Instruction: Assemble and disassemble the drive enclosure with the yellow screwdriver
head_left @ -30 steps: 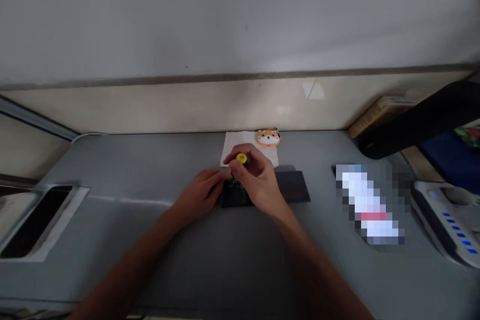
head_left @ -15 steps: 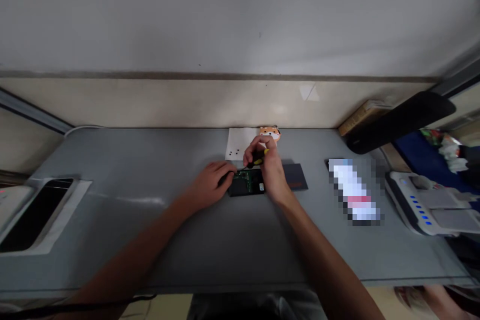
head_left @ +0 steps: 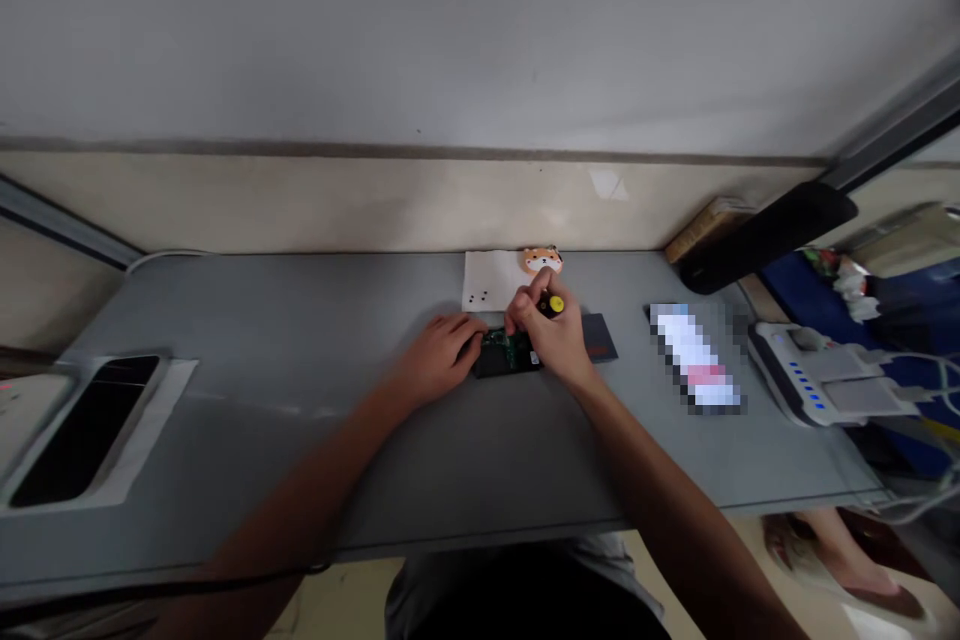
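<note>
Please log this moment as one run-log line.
right hand: yellow-handled screwdriver | left hand: at green circuit board | nearby: screws on white paper

Dim light is covering the desk (head_left: 247, 450), a faint shadow is pooling under the right hand (head_left: 547, 340), and distortion is bending the edges.

Single camera worn on person's head, facing forward and tilted down over gray desk (head_left: 247, 310). Wall (head_left: 450, 40) fills upper half of frame. Left hand (head_left: 439, 355) and right hand (head_left: 547, 330) sit near center, at arm's length from lens. Forearms (head_left: 300, 480) reach in from bottom edge. Wide view, with person's lap (head_left: 525, 600) and floor (head_left: 847, 580) visible below desk edge.
</note>
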`<move>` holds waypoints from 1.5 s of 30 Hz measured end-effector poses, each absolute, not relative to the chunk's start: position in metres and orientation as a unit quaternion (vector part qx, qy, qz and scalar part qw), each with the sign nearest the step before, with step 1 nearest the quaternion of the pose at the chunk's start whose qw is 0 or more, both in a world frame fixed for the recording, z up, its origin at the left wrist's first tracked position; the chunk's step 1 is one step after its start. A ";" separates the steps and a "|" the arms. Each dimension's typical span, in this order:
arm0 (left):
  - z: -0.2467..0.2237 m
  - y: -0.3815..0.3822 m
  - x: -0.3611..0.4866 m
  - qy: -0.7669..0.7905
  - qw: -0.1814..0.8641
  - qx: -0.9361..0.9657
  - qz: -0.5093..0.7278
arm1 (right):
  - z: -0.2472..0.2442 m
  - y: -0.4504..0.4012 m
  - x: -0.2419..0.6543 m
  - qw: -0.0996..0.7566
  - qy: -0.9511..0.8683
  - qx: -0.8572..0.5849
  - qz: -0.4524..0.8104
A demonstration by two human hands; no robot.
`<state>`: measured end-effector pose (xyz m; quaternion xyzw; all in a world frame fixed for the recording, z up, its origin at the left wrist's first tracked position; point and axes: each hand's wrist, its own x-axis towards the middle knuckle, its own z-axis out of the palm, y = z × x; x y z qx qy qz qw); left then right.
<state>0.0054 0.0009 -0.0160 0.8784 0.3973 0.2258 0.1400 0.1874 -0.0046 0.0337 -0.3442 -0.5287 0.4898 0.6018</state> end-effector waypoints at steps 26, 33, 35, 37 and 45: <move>-0.017 0.001 0.007 0.406 0.151 0.871 0.230 | 0.025 0.009 0.198 0.611 -0.511 -0.360 0.486; -0.017 0.001 0.006 0.407 0.150 0.870 0.233 | 0.024 0.002 0.192 0.620 -0.540 -0.401 0.405; -0.017 0.002 0.005 0.399 0.150 0.874 0.233 | 0.020 0.002 0.192 0.626 -0.560 -0.424 0.337; -0.016 0.003 0.004 0.395 0.147 0.877 0.229 | 0.017 0.002 0.191 0.614 -0.589 -0.436 0.293; -0.001 -0.001 0.000 0.386 0.152 0.892 0.180 | 0.059 -0.011 0.213 0.633 -0.616 -0.374 0.283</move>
